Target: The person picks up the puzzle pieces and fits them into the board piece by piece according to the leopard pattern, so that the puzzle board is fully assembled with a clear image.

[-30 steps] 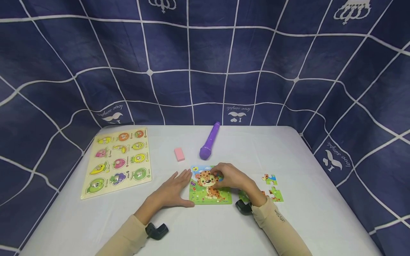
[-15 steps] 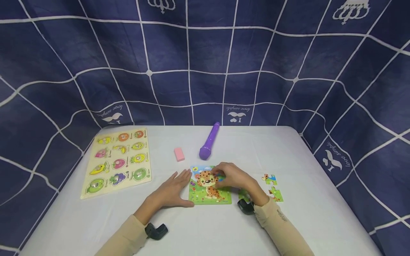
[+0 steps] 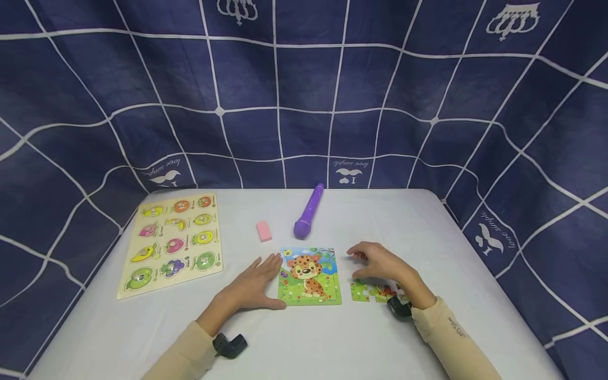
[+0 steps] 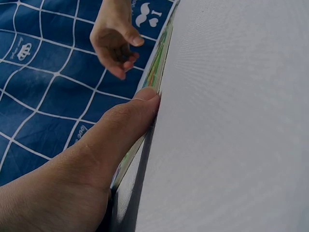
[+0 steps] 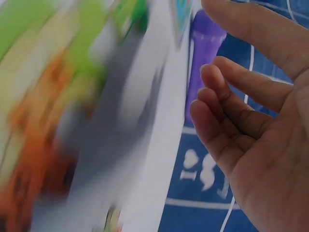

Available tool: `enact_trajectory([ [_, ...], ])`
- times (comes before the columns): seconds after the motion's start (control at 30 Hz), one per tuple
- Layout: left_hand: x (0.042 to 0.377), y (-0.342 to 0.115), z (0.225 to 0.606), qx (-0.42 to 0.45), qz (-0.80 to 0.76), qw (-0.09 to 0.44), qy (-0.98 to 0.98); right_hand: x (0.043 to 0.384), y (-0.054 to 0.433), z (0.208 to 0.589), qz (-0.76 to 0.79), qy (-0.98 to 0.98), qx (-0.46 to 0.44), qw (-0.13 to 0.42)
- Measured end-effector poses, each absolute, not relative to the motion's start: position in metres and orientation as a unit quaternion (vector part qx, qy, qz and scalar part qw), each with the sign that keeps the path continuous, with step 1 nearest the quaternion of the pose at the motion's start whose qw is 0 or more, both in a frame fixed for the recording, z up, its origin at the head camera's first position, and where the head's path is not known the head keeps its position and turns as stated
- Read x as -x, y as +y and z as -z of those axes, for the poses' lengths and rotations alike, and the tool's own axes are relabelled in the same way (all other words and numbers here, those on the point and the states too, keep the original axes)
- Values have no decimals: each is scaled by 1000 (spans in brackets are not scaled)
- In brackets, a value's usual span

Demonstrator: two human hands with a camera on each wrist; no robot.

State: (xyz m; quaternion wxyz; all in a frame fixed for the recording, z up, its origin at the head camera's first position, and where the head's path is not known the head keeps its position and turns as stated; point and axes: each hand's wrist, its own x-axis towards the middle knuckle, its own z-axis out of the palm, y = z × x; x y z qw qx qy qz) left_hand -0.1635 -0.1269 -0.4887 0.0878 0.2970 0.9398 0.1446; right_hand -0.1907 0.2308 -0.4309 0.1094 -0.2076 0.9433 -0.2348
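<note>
A square leopard-cub jigsaw puzzle (image 3: 311, 282) lies on the white table in the head view. My left hand (image 3: 256, 285) rests at its left edge, fingers outstretched, and the left wrist view has the thumb (image 4: 130, 116) against the puzzle's side. Just right of the puzzle, my right hand (image 3: 380, 264) hovers with loosely bent fingers and nothing in its grasp. Below that hand lie loose jigsaw pieces (image 3: 360, 292), partly hidden by the hand and wrist. The right wrist view has blurred pieces (image 5: 43, 145) close by and the empty palm (image 5: 275, 145).
A wooden fruit puzzle board (image 3: 173, 245) lies at the left of the table. Behind the leopard puzzle are a pink block (image 3: 264, 231) and a purple toy microphone (image 3: 309, 212). A dark blue checked cloth (image 3: 304, 95) hangs along the table's back and sides.
My right hand has left the leopard puzzle and moved right, over by the loose pieces, uncovering the puzzle's right side. The left hand stays at the left edge.
</note>
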Motion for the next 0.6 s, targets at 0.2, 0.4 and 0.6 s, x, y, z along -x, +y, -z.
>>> enact_trajectory([
  [0.2,164,-126,490,-299,-150,89,938,186,268,430,245,945,192,103],
  [0.4,165,-127,490,-299,-149,88,938,186,302,432,249,948,176,97],
  [0.6,164,-127,490,-299,-148,86,939,187,327,436,255,950,144,111],
])
